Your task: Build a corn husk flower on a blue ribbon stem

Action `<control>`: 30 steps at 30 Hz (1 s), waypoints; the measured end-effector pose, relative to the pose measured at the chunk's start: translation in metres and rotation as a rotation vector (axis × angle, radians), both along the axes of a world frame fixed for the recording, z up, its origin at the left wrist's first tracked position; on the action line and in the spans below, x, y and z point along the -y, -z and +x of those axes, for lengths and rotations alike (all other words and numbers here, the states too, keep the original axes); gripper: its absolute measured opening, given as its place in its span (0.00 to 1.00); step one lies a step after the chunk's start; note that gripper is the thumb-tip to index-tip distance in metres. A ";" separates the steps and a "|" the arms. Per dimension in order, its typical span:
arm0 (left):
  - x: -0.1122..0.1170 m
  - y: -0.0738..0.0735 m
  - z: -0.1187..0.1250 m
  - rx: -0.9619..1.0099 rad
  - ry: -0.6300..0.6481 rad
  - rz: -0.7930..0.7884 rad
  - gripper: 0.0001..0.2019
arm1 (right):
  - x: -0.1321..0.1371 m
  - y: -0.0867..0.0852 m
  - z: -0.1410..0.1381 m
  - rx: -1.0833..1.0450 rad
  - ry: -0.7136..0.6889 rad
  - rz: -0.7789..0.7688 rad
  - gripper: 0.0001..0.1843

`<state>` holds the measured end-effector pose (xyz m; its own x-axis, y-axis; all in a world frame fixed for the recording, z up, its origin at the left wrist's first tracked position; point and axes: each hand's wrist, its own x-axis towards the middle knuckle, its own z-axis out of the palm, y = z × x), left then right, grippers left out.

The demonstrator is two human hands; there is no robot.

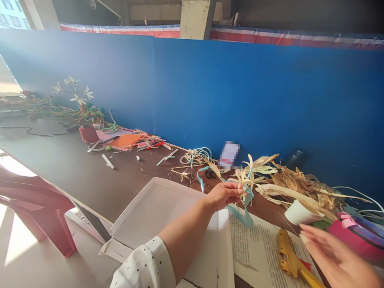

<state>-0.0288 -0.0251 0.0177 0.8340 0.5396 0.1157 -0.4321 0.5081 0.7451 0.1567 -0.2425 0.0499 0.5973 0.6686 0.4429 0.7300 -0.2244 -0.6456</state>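
I see light-blue ribbon [247, 218], a yellow glue gun [286, 252] lower right, black dots on a white sleeve [147, 264], and, in the glare at lower left, a probably reddish-pink chair [49, 212].

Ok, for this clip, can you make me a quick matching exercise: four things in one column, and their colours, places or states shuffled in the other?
Column one
1. Glue gun
2. Left hand
3. Cup
4. Right hand

Column two
A. White, next to the dried husks
B. Blurred, nothing seen held in it
C. Yellow, lying on the printed paper
D. Pinching the pale flower bundle with the light blue ribbon

Right pairs: 1-C, 2-D, 3-A, 4-B
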 end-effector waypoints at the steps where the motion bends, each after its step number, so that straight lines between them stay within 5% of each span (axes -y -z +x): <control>1: 0.000 0.000 0.000 -0.005 -0.002 0.001 0.22 | -0.011 -0.011 -0.015 -0.088 -0.020 -0.022 0.18; 4: 0.001 -0.002 -0.001 -0.017 -0.010 0.004 0.24 | -0.049 -0.025 -0.052 -0.328 -0.111 0.105 0.26; 11: 0.003 -0.005 0.002 0.010 -0.058 0.037 0.22 | -0.109 -0.004 -0.065 -0.623 -0.339 0.145 0.26; 21: 0.002 -0.002 0.003 0.002 -0.086 0.105 0.22 | -0.112 0.003 -0.060 -0.786 -0.312 0.179 0.23; 30: 0.003 -0.004 0.001 0.013 0.009 0.101 0.22 | -0.112 -0.005 -0.057 -1.039 -0.434 0.026 0.25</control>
